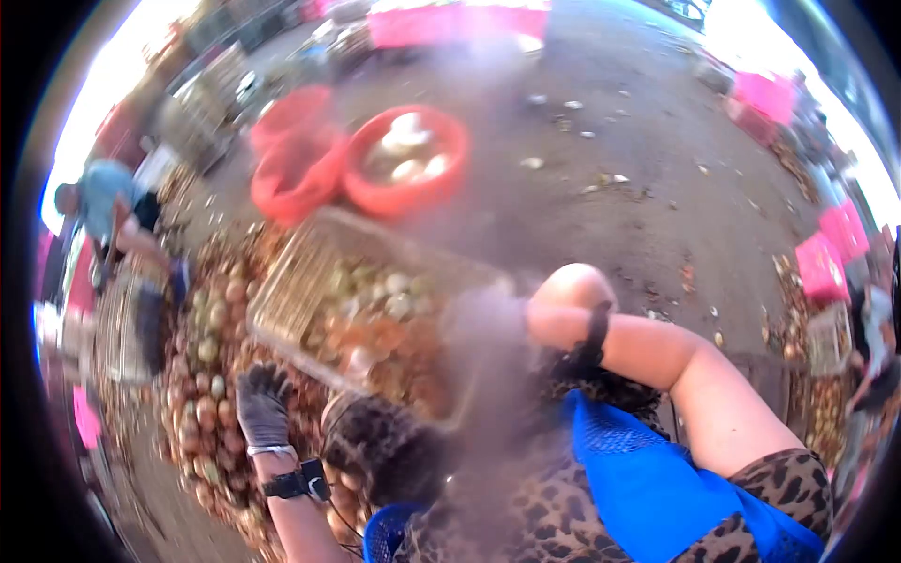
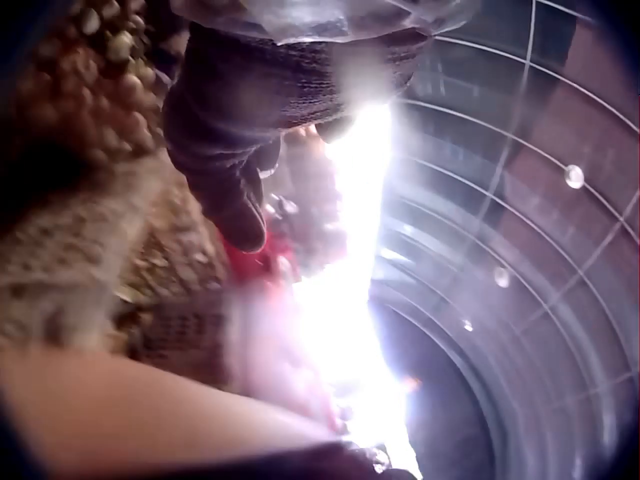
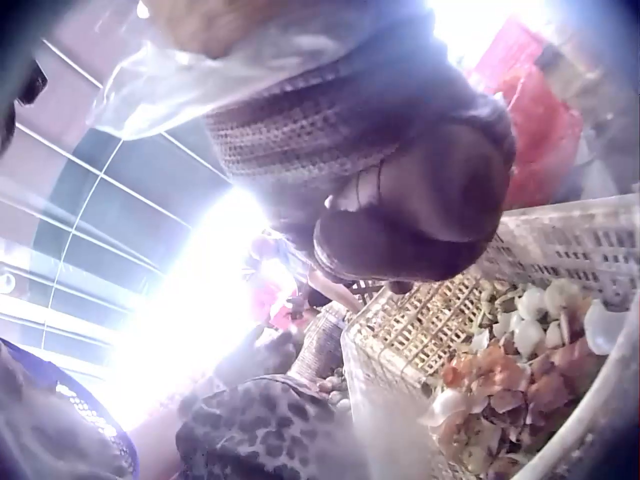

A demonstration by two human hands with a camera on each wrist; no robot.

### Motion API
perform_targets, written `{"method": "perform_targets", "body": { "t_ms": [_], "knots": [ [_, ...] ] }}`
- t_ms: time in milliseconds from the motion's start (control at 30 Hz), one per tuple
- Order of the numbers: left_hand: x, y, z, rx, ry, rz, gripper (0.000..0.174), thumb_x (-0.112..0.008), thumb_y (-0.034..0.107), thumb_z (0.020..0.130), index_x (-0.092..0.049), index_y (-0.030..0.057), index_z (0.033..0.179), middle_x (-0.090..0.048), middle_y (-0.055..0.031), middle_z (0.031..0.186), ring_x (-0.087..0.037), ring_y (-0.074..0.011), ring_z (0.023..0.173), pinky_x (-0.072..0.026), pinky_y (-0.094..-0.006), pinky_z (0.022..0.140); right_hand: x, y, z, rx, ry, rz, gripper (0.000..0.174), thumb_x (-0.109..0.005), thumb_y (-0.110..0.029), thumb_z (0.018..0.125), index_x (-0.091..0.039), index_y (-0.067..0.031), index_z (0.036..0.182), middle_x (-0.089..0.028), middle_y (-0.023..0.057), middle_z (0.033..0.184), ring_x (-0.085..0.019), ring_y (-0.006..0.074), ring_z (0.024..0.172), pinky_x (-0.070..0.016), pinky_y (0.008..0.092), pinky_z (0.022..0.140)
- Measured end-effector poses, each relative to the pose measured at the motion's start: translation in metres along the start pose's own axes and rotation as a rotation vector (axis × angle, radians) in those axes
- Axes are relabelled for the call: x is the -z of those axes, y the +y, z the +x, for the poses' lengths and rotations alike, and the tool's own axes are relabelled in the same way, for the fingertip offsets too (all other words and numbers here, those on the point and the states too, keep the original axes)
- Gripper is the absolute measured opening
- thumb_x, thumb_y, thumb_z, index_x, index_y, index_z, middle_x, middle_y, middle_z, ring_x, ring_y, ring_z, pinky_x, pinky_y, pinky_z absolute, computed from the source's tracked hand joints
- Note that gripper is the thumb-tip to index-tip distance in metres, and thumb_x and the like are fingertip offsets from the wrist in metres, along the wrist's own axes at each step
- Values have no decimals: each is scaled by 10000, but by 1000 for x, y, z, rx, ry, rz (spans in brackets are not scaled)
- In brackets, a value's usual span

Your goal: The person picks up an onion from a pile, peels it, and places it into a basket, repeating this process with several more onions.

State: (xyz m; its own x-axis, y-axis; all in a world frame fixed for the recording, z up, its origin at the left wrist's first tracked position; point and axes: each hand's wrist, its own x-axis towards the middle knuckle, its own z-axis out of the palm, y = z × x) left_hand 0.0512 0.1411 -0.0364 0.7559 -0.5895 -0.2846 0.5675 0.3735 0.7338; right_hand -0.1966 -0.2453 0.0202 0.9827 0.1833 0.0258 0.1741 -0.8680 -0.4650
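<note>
In the head view the left hand (image 1: 265,408), in a grey glove, is over a heap of onions (image 1: 208,413), its fingers loosely extended. The left wrist view shows this gloved hand (image 2: 265,125) with fingers slightly bent and no object visible in them. A pale plastic crate (image 1: 296,300) with peeled onions (image 1: 399,296) and brown skins (image 1: 385,352) stands before the person. Haze hides the right hand in the head view. The right wrist view has the gloved right hand (image 3: 400,190) above the crate (image 3: 400,335), fingers curled, with nothing visible in them.
Beyond the crate, a red basin (image 1: 361,188) holds white onions, beside other red containers (image 1: 291,183). Another person (image 1: 108,202) bends over a basket (image 1: 127,324) at the left. Onion scraps (image 1: 532,163) dot the ground.
</note>
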Motion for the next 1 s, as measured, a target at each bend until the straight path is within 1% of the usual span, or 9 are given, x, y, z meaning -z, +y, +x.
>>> {"method": "perform_targets", "body": {
  "t_ms": [33,167,267,333,433,600,767,867,1000],
  "knots": [
    [48,-10,-31,-9,145,-38,331,-388,330,949,-514,61,1094,-570,-116,1108,-547,-287,1034,-466,-432,881,-22,26,12,363,143,-144,80,-620,-103,722,-659,-115,791,-618,106,773,-614,283,755,-504,372,653],
    [161,-76,-166,-119,749,-139,234,-503,321,881,-527,113,776,-549,-82,790,-528,-258,738,-466,-356,657,0,-26,73,-610,-127,737,285,-673,-71,714,-633,-24,992,-603,25,780,-611,127,691,-497,262,613],
    [303,-158,-242,-115,517,-526,292,-521,359,876,-489,118,713,-500,-90,692,-489,-263,639,-443,-370,580,-48,1,99,-616,-133,1192,362,-604,-29,729,-562,43,1081,-606,73,826,-584,131,579,-482,254,518],
    [232,-157,-207,-20,1413,-282,330,-520,362,882,-495,110,670,-495,-63,644,-494,-261,611,-443,-388,573,-48,-14,114,-765,-261,991,382,-561,-5,734,-541,44,1113,-602,69,821,-561,115,566,-469,238,504],
    [269,-192,-181,27,1331,113,354,-582,290,814,-572,29,1053,-623,-128,868,-587,-306,776,-479,-417,702,-77,-2,118,-767,-297,968,422,-529,-24,718,-536,40,1135,-584,54,797,-526,91,566,-433,199,493],
    [245,-149,-164,413,840,1507,530,-681,219,686,-513,-5,1135,-638,-178,954,-627,-303,813,-498,-368,715,-73,-49,105,-864,-299,953,450,-526,-32,698,-541,37,1143,-579,42,784,-517,77,553,-419,190,485],
    [306,-216,-153,361,1080,891,443,-570,241,779,-503,11,1153,-618,-160,974,-620,-291,865,-499,-350,751,-93,-30,111,-739,-277,852,416,-545,-38,721,-557,13,1134,-575,43,757,-522,100,508,-436,217,473],
    [299,-236,-169,17,911,2,369,-475,259,864,-510,24,1146,-605,-142,986,-611,-275,884,-498,-332,769,-88,-41,116,-575,-249,1014,419,-595,-113,695,-576,7,1095,-621,66,869,-584,113,787,-476,212,631],
    [230,-172,-162,-279,670,-665,346,-401,315,945,-535,25,1075,-600,-96,909,-586,-218,802,-497,-320,749,-74,-50,114,-610,-267,1091,245,-553,-106,747,-564,-8,972,-599,69,633,-443,96,373,-324,223,319]
  ]
}}
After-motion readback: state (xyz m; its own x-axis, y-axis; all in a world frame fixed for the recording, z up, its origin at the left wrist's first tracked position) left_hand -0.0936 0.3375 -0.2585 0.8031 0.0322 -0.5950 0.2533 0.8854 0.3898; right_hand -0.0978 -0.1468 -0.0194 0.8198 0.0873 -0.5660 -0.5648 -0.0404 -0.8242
